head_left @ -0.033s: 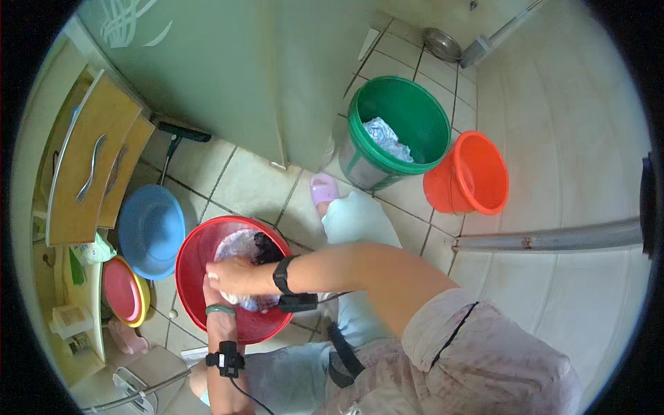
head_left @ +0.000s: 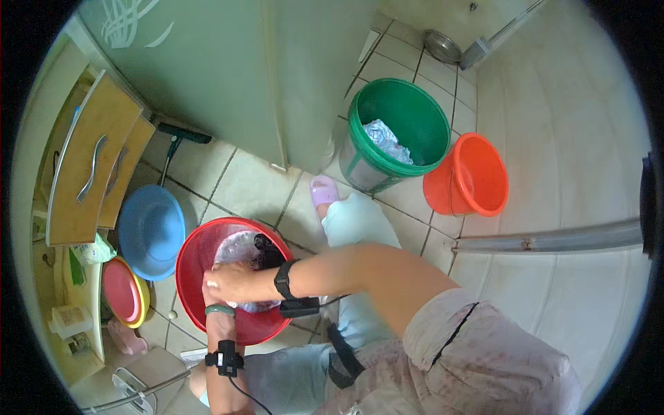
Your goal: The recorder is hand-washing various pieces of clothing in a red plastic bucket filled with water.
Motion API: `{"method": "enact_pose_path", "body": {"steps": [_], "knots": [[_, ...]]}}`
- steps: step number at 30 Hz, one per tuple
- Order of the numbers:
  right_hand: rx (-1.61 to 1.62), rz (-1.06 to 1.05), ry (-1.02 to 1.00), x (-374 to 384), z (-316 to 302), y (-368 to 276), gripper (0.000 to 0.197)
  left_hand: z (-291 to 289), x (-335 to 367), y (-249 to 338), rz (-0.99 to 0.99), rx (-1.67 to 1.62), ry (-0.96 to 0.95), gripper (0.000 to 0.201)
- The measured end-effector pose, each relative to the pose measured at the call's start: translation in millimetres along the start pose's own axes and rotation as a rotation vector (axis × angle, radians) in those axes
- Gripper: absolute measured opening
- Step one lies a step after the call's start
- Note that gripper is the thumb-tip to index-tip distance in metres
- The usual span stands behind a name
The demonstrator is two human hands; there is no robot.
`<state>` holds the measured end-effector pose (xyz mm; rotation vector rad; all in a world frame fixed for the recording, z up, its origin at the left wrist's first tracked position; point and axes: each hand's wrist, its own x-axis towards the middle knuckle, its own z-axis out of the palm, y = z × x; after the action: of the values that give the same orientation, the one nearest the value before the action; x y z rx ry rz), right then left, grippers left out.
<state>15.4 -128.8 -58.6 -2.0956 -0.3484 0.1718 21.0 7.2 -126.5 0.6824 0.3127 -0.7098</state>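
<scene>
In the red bucket between my legs lies wet, light-coloured laundry with a bluish patterned part, covered in soapy water. A dark cloth sits on its right side. Both of my hands are inside the bucket, pressed together at its left half. My right hand crosses over from the right with its fingers curled closed. Underneath and beside it is my left hand, a green bangle at its wrist, its fingers mostly hidden. What the hands grip between them is covered by the right hand.
A blue basin stands left of the bucket, near pink and yellow basins. Ahead on the right are a green bucket holding pale cloth and an orange bucket. A wooden cabinet lines the left; a metal rail the right.
My right hand has shifted slightly downward against the left one. More of the suds-covered laundry shows above it, and the dark cloth looks a little different in shape.
</scene>
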Motion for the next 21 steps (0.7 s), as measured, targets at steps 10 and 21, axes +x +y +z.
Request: {"method": "enact_pose_path", "body": {"steps": [10, 21], "knots": [[-0.387, 0.084, -0.33, 38.2, -44.6, 52.0, 0.024, 51.6, 16.9, -0.2, -0.044, -0.005, 0.257, 0.043], [-0.094, -0.009, -0.302, 41.5, -141.7, -25.1, 0.036, -18.2, 69.1, -23.4, -0.113, 1.977, 0.261, 0.048]]}}
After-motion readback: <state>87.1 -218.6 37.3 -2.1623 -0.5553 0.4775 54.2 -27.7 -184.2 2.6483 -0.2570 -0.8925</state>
